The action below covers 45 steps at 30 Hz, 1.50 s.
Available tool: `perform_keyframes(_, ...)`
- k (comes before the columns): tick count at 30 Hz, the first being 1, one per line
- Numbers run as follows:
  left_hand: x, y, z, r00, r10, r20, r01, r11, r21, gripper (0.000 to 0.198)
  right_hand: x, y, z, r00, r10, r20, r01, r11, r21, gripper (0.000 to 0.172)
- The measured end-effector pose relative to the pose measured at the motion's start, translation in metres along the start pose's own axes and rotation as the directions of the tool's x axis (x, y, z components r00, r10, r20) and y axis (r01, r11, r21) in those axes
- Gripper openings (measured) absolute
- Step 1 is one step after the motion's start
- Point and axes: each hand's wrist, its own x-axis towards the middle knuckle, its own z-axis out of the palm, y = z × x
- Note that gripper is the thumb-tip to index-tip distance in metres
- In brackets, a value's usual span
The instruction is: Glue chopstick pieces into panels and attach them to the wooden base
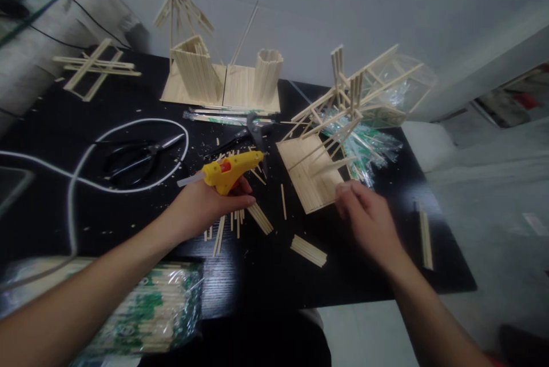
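My left hand is closed round a yellow hot glue gun, its nozzle pointing right above loose wooden sticks. My right hand reaches to the near corner of a flat wooden stick panel; its fingers are bent and pressed at the panel's edge, blurred by motion. Whether they pinch the panel or a stick is unclear. A stick framework rises from the far side of the panel.
On the black table lie black scissors, a white cord, pliers, a stick windmill model, a stick cross, plastic wrappers and a chopstick pack. Stick bundles lie in front.
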Motion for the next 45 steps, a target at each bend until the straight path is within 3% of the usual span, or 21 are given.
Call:
perform_keyframes(2, 0.001, 0.000, 0.000, 1.000, -0.004, -0.003, 0.004, 1.000, 0.000, 0.031, 0.002, 0.009, -0.009, 0.999, -0.003, -0.049, 0.000, 0.998, -0.063, 0.044)
perform_keyframes(4, 0.001, -0.001, 0.000, 1.000, -0.013, -0.007, 0.013, 1.000, 0.014, 0.032, 0.002, 0.018, -0.013, 0.996, -0.040, -0.074, 0.029, 0.988, -0.155, 0.034)
perform_keyframes(6, 0.000, 0.000, 0.000, 1.000, -0.016, 0.000, 0.016, 1.000, 0.018, 0.032, 0.001, 0.022, -0.010, 0.989, -0.116, -0.090, 0.094, 0.971, -0.222, 0.021)
perform_keyframes(8, 0.000, 0.000, 0.000, 1.000, -0.014, 0.014, 0.014, 1.000, 0.010, 0.032, -0.002, 0.019, -0.001, 0.981, -0.184, -0.068, 0.165, 0.960, -0.227, 0.019)
perform_keyframes(11, -0.002, 0.001, 0.000, 1.000, -0.008, 0.021, 0.007, 1.000, 0.019, 0.032, -0.004, 0.001, 0.018, 0.976, -0.211, 0.060, 0.217, 0.969, -0.118, 0.013)
perform_keyframes(13, -0.003, 0.002, 0.001, 1.000, -0.006, 0.025, 0.005, 1.000, 0.022, 0.033, -0.002, -0.014, 0.032, 0.970, -0.154, 0.190, 0.159, 0.987, -0.009, 0.014)
perform_keyframes(15, -0.005, 0.004, 0.001, 0.999, -0.010, 0.033, 0.010, 1.000, 0.008, 0.033, 0.002, -0.027, 0.044, 0.918, -0.125, 0.377, 0.079, 0.988, 0.134, 0.016)
perform_keyframes(17, -0.006, 0.005, 0.002, 0.999, -0.020, 0.040, 0.021, 1.000, -0.009, 0.032, 0.008, -0.036, 0.053, 0.832, -0.137, 0.537, -0.009, 0.966, 0.259, 0.017)
perform_keyframes(19, -0.007, 0.006, 0.002, 0.999, -0.024, 0.047, 0.025, 1.000, -0.020, 0.032, 0.012, -0.038, 0.061, 0.793, -0.162, 0.587, -0.050, 0.943, 0.328, 0.018)
perform_keyframes(23, -0.008, 0.007, 0.002, 0.997, -0.032, 0.064, 0.034, 0.999, -0.026, 0.031, 0.012, -0.035, 0.062, 0.822, -0.247, 0.513, 0.096, 0.949, 0.302, 0.020)
perform_keyframes(26, -0.008, 0.009, 0.002, 0.997, -0.029, 0.071, 0.032, 0.999, -0.044, 0.027, 0.012, -0.029, 0.049, 0.868, -0.283, 0.407, 0.162, 0.938, 0.306, 0.021)
perform_keyframes(27, -0.007, 0.009, 0.002, 0.997, -0.027, 0.069, 0.030, 0.999, -0.043, 0.027, 0.014, -0.027, 0.043, 0.897, -0.257, 0.359, 0.143, 0.938, 0.315, 0.022)
perform_keyframes(29, -0.006, 0.009, 0.002, 0.998, -0.018, 0.067, 0.020, 0.999, -0.031, 0.027, 0.017, -0.021, 0.032, 0.975, -0.163, 0.148, 0.100, 0.927, 0.363, 0.022)
perform_keyframes(31, -0.005, 0.007, 0.002, 0.998, -0.008, 0.065, 0.010, 1.000, -0.023, 0.028, 0.020, -0.016, 0.024, 0.997, -0.058, -0.042, 0.070, 0.922, 0.382, 0.021)
perform_keyframes(32, -0.004, 0.006, 0.002, 0.998, -0.005, 0.063, 0.006, 1.000, -0.027, 0.029, 0.021, -0.014, 0.022, 0.997, -0.020, -0.071, 0.046, 0.921, 0.388, 0.016)
perform_keyframes(33, -0.004, 0.005, 0.002, 0.998, -0.004, 0.061, 0.006, 0.999, -0.034, 0.029, 0.020, -0.012, 0.023, 0.999, 0.005, -0.048, 0.014, 0.922, 0.387, 0.014)
perform_keyframes(35, -0.003, 0.003, 0.001, 0.999, -0.007, 0.044, 0.008, 0.999, -0.039, 0.031, 0.018, -0.012, 0.030, 0.994, 0.020, 0.112, -0.061, 0.923, 0.379, 0.017)
perform_keyframes(39, -0.003, 0.002, 0.001, 1.000, -0.011, -0.004, 0.011, 1.000, -0.015, 0.035, 0.011, -0.022, 0.055, 0.873, 0.001, 0.488, -0.235, 0.877, 0.419, 0.023)
perform_keyframes(45, -0.004, 0.000, -0.005, 1.000, -0.001, 0.007, 0.001, 1.000, 0.025, 0.035, 0.013, -0.035, 0.080, 0.764, -0.067, 0.641, -0.282, 0.860, 0.426, 0.038)
